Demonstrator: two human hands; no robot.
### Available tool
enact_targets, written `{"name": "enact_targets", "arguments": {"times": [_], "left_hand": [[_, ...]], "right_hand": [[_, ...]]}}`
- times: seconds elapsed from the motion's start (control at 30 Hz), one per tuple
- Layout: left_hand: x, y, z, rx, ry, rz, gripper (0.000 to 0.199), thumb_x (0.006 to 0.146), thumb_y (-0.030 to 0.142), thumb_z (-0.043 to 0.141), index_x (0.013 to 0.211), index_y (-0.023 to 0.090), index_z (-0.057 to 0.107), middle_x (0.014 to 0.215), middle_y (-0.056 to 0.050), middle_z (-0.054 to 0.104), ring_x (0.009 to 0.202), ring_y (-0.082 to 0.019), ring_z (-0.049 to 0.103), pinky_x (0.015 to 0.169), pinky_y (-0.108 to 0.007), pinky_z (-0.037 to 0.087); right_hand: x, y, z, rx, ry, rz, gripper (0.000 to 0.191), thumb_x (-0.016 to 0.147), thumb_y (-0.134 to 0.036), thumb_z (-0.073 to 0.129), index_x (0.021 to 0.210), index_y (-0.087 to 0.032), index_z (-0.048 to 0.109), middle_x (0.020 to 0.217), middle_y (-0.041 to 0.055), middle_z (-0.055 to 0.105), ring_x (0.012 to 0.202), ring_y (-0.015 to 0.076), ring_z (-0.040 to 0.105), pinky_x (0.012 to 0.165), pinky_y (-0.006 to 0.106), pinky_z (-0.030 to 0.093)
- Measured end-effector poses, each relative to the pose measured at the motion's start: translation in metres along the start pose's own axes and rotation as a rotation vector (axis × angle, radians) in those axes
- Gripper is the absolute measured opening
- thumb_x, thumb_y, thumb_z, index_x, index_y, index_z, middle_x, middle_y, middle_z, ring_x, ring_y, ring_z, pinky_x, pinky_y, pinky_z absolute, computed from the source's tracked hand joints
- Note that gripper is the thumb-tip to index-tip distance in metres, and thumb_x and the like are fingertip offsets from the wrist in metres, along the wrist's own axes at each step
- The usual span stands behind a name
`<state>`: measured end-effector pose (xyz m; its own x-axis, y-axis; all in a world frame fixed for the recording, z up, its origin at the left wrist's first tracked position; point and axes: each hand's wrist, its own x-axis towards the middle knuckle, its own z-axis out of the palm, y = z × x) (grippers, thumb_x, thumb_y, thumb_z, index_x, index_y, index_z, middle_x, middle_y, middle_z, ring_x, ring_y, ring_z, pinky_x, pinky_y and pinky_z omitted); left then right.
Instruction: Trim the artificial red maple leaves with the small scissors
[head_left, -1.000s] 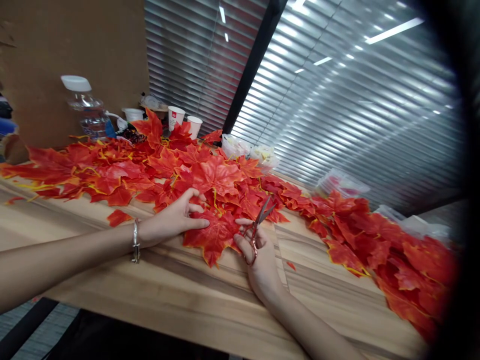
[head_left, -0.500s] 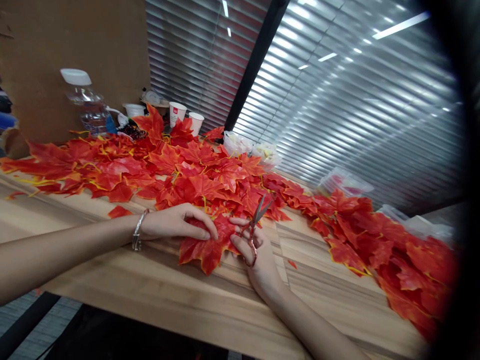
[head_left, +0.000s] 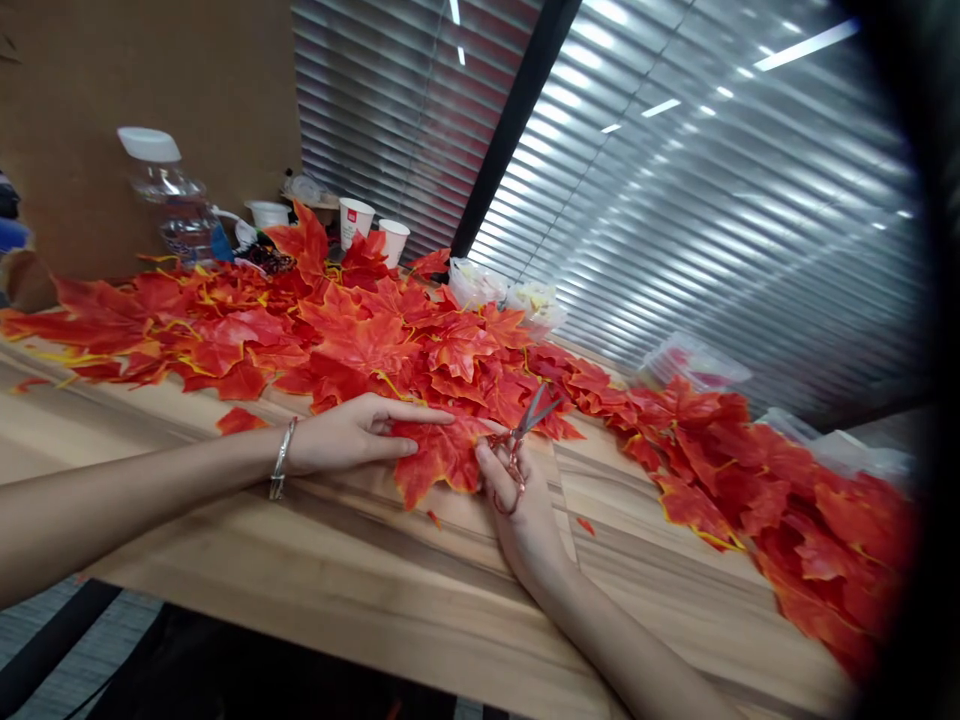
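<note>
1. Dozens of red-orange artificial maple leaves (head_left: 360, 330) are lying heaped across a long wooden table (head_left: 375, 590), running from the far left to the near right edge.
2. Grey window blinds (head_left: 675, 230) are filling the room's far side, with ceiling lights reflecting in them, and a brown board (head_left: 112, 70) is standing behind the table at the left.
3. A clear plastic bottle with a white cap (head_left: 161, 195) and 2 white paper cups (head_left: 371, 228) are standing at the back of the table, beyond the leaves.
4. The left hand (head_left: 349, 435), wearing a silver bracelet (head_left: 281, 460) at the wrist, is lying almost flat with its fingers stretched out, pressing on the single maple leaf (head_left: 435, 452) at the pile's near edge.
5. The right hand (head_left: 517, 495) is gripping small scissors (head_left: 521, 435) through the loops, blades slightly parted and pointing away, just beside that leaf's right edge.
</note>
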<state>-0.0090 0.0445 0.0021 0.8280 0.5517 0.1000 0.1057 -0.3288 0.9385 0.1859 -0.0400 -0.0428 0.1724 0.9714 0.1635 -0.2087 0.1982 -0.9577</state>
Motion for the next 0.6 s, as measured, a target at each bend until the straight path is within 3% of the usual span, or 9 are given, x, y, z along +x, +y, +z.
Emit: {"name": "enact_targets", "arguments": {"times": [0.1,0.2,0.33,0.5,0.6], "left_hand": [[-0.0003,-0.0016,0.0021,0.044,0.040,0.026,0.049,0.080,0.026,0.055,0.128,0.026,0.044,0.129,-0.003,0.050,0.115,-0.022,0.048,0.091,-0.031,0.040],[-0.0005,-0.0040,0.0041,0.106,0.053,0.108,0.051,0.080,0.025,0.055,0.129,0.026,0.042,0.135,-0.003,0.043,0.119,-0.021,0.043,0.095,-0.029,0.036],[-0.0003,-0.0037,0.0049,0.161,0.036,0.085,0.042,0.084,0.030,0.048,0.126,0.026,0.047,0.125,-0.003,0.053,0.108,-0.020,0.053,0.089,-0.030,0.042],[0.0012,-0.0026,0.0046,0.113,0.154,0.068,0.035,0.081,0.031,0.054,0.114,0.021,0.059,0.108,-0.003,0.064,0.099,-0.019,0.057,0.086,-0.027,0.043],[0.0023,-0.0042,0.0048,0.075,0.147,0.117,0.032,0.080,0.027,0.055,0.111,0.020,0.061,0.105,-0.004,0.064,0.095,-0.018,0.058,0.082,-0.025,0.045]], "right_hand": [[0.0004,0.0004,0.0001,-0.053,0.000,0.017,0.042,0.072,-0.027,0.067,0.110,-0.022,0.050,0.085,-0.0001,0.054,0.070,0.0106,0.051,0.061,0.021,0.040],[0.0010,0.0004,-0.0002,-0.113,0.082,-0.027,0.043,0.069,-0.026,0.069,0.108,-0.021,0.051,0.077,-0.0014,0.051,0.063,0.0098,0.048,0.057,0.021,0.039],[0.0023,-0.0001,-0.0011,-0.083,0.166,-0.097,0.037,0.071,-0.025,0.068,0.104,-0.023,0.052,0.079,-0.0018,0.051,0.065,0.0092,0.048,0.058,0.020,0.040],[0.0023,-0.0011,-0.0007,-0.017,0.127,-0.067,0.030,0.073,-0.026,0.066,0.099,-0.023,0.053,0.076,-0.0021,0.053,0.062,0.0088,0.048,0.056,0.020,0.040],[0.0023,-0.0010,-0.0003,-0.016,0.117,-0.068,0.027,0.073,-0.025,0.066,0.096,-0.021,0.054,0.074,-0.0024,0.054,0.059,0.0078,0.047,0.055,0.019,0.040]]}}
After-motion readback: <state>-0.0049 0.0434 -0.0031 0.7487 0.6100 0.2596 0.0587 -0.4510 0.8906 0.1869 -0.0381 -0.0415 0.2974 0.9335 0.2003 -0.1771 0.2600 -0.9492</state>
